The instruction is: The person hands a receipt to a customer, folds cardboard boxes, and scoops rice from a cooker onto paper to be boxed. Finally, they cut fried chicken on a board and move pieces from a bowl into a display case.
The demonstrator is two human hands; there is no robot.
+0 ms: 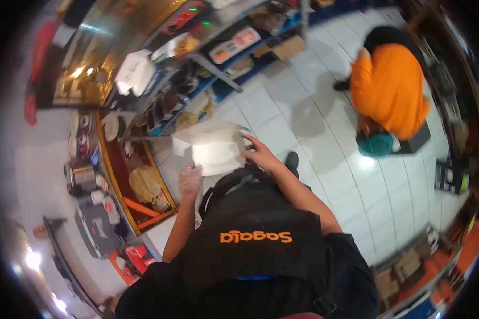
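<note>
A white box (218, 151), apparently cardboard with raised flaps at its far side, is between my two hands just in front of my lap. My left hand (190, 181) grips its near left edge; that hand is somewhat blurred. On the right edge of the box, my right hand (259, 154) has its fingers bent against the side. What the box contains, if anything, cannot be made out. A black apron (255, 218) with orange lettering covers my front.
Metal shelving (213, 69) with assorted goods stands ahead, another white box (135, 72) on top. A wooden-framed cabinet (138, 181) is at my left. To the right, a person in an orange top (391, 87) bends low over the tiled floor (335, 159). A black crate (451, 176) sits further right.
</note>
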